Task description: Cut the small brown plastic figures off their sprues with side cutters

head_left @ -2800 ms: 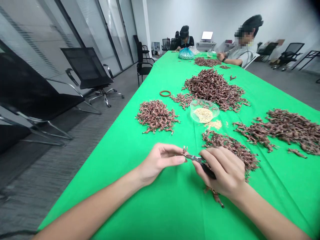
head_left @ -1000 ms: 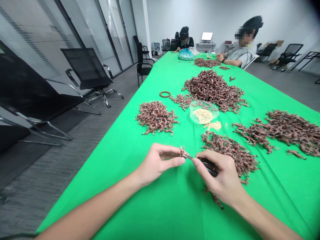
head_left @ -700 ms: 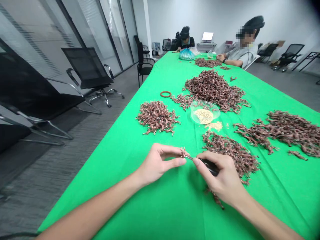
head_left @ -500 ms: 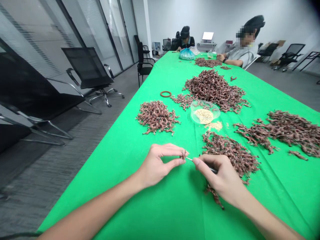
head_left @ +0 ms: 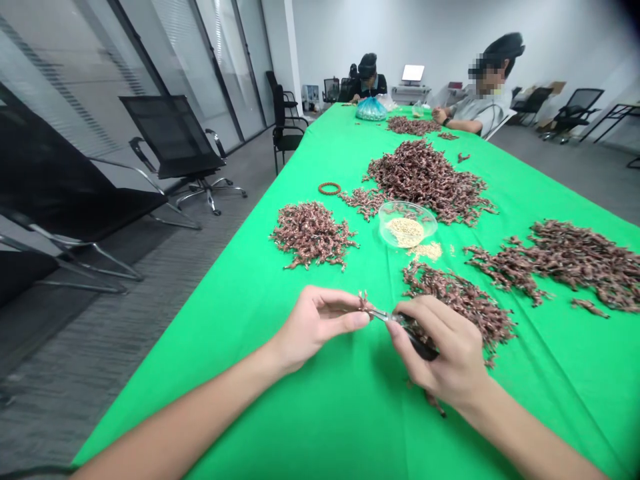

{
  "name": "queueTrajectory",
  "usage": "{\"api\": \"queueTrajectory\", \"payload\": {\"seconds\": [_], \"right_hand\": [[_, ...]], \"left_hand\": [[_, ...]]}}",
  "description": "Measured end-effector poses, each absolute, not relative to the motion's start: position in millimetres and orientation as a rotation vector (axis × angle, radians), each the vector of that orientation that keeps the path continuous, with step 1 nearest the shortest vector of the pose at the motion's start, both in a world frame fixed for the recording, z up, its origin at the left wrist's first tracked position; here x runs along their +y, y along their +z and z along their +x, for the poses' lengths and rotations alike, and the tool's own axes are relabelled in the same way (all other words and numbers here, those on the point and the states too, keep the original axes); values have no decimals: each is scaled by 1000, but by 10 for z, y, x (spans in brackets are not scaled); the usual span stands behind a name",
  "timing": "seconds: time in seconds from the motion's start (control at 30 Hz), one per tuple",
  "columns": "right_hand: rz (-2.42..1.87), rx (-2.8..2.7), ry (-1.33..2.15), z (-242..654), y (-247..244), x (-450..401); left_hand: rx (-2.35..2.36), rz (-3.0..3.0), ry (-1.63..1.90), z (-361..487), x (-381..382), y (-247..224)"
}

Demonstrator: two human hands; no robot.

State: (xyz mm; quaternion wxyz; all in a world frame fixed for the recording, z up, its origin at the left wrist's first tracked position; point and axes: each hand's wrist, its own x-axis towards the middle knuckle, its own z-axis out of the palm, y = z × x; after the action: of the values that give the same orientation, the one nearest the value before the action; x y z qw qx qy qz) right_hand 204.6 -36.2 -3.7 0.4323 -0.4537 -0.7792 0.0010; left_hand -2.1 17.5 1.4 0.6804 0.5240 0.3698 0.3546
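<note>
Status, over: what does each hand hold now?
Left hand pinches small brown twisted piece; right hand grips black-handled metal tool; brown pile beyond right hand.

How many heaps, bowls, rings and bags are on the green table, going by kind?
Brown heaps: 5
Clear bowls: 1
Rings: 1
Blue bags: 1
Total: 8

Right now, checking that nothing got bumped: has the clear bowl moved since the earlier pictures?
No. The clear bowl sits just as far to the right of the brown ring as before; only the whole view has shifted slightly.
</note>
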Motion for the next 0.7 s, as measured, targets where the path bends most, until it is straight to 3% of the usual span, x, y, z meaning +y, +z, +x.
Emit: {"api": "queueTrajectory", "payload": {"seconds": [0.2,0.7], "right_hand": [[-1074,-2042,-242,2099,-102,-332],[-1022,-2087,-391,2114,-85,-342]], "left_hand": [[783,1072,764,-23,164,32],[762,996,730,-31,139,10]]}}
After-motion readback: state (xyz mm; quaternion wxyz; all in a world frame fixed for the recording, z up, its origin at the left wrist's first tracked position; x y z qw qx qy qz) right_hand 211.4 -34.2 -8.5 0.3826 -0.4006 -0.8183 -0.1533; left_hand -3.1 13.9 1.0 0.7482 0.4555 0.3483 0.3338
